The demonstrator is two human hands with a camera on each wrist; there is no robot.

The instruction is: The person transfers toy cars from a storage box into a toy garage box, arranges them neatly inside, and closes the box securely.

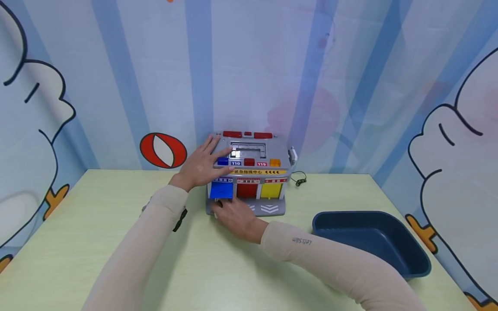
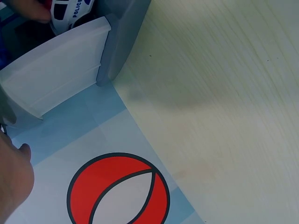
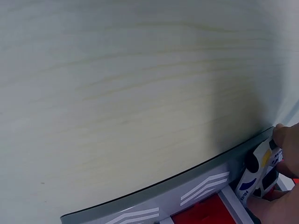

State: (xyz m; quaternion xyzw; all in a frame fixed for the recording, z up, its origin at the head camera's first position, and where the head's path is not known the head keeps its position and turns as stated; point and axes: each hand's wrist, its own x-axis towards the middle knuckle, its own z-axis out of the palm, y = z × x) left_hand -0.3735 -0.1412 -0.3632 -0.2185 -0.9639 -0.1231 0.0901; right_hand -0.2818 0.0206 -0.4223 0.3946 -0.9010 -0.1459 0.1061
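A grey toy rescue garage (image 1: 249,149) stands against the back curtain, with a blue door (image 1: 221,190), a red door (image 1: 247,190) and a yellow door (image 1: 270,190). The blue door is tilted outward; the other two are down. My left hand (image 1: 200,166) rests with spread fingers on the garage's left roof and front edge. Below the blue door, my right hand (image 1: 237,218) pinches a white toy police car (image 3: 261,170) at the doorway. In the left wrist view the police car (image 2: 70,14) shows behind the translucent side wall; the fingers partly cover it.
A dark blue basin (image 1: 373,233) sits at the right of the pale wooden table (image 1: 116,207), beside my right forearm. A thin black coiled cord (image 1: 299,179) lies right of the garage. The printed curtain (image 1: 249,65) closes off the back.
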